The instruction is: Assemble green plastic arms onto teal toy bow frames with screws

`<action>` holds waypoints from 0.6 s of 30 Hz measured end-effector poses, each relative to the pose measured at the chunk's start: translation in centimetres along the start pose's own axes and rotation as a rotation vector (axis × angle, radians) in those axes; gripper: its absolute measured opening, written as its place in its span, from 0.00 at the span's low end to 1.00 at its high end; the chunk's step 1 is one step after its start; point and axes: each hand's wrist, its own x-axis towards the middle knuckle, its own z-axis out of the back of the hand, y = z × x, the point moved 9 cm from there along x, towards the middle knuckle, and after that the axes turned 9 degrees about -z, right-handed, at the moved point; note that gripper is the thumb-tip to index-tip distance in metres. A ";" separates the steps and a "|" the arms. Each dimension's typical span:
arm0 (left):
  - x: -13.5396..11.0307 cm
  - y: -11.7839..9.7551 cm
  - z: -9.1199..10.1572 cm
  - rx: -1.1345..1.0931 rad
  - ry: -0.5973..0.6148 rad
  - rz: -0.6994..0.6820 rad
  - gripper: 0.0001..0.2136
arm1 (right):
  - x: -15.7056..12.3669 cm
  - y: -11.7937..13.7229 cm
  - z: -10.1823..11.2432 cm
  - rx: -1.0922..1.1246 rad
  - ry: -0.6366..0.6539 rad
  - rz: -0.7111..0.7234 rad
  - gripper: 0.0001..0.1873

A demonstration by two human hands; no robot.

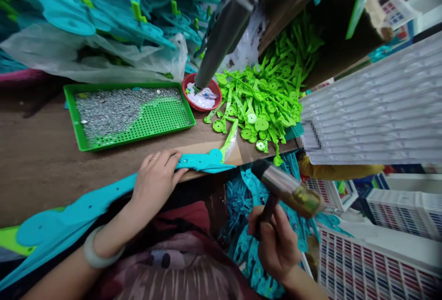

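Observation:
My left hand (155,182) grips a long turquoise plastic part (91,201) along the table's front edge, fingers laid over it and thumb at its near side. At the part's right end a lime-green plastic piece (229,141) sticks up, with a clear film beside it. My right hand (278,244) is closed around the dark handle of a two-faced hammer (285,185), one face black and the other yellowish. The hammer is raised in front of the table edge, apart from the turquoise part.
A green perforated tray (133,142) holds many small metal pieces. Beside it stands a red basket (220,102) with white bits, under a grey metal column (224,32). Lime-green parts (262,102) are heaped behind; turquoise parts (248,249) lie below right, near white crates (373,267).

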 end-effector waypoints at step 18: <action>0.2 0.8 -0.1 -0.038 -0.044 0.032 0.15 | 1.6 -1.5 -5.2 -0.144 0.118 -0.008 0.31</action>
